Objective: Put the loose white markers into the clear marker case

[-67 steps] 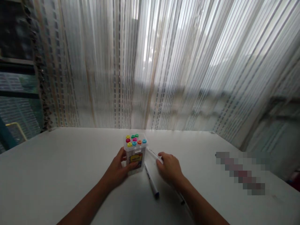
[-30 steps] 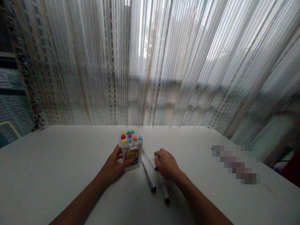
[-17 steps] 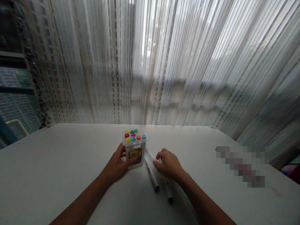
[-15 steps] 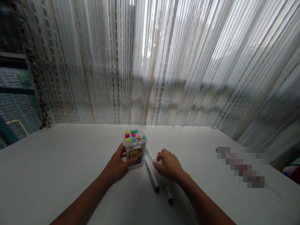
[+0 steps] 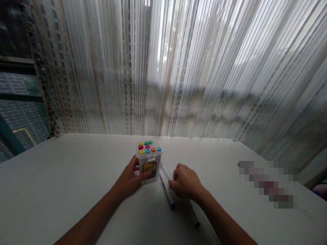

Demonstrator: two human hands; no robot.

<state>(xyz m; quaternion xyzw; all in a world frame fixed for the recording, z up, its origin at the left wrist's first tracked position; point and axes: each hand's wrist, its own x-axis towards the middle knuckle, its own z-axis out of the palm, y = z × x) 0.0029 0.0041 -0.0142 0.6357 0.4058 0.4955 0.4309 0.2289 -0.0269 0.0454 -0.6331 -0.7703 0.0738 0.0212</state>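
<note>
Fingers of the left hand (image 5: 129,180) clasp a clear plastic box (image 5: 149,167) of nine colour-capped markers (image 5: 147,146); those of the right hand (image 5: 186,182) curl over three loose white markers (image 5: 167,194), grip unclear.

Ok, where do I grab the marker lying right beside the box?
Probably pinch the marker by its near half from above, across the barrel: it lies flat on the table, its far end crowded by the box and right hand.

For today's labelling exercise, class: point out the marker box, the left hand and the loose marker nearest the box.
marker box (image 5: 149,166): head view, front label.
left hand (image 5: 128,182): head view, middle of its back.
marker (image 5: 169,198): head view, white barrel near its dark cap.
</note>
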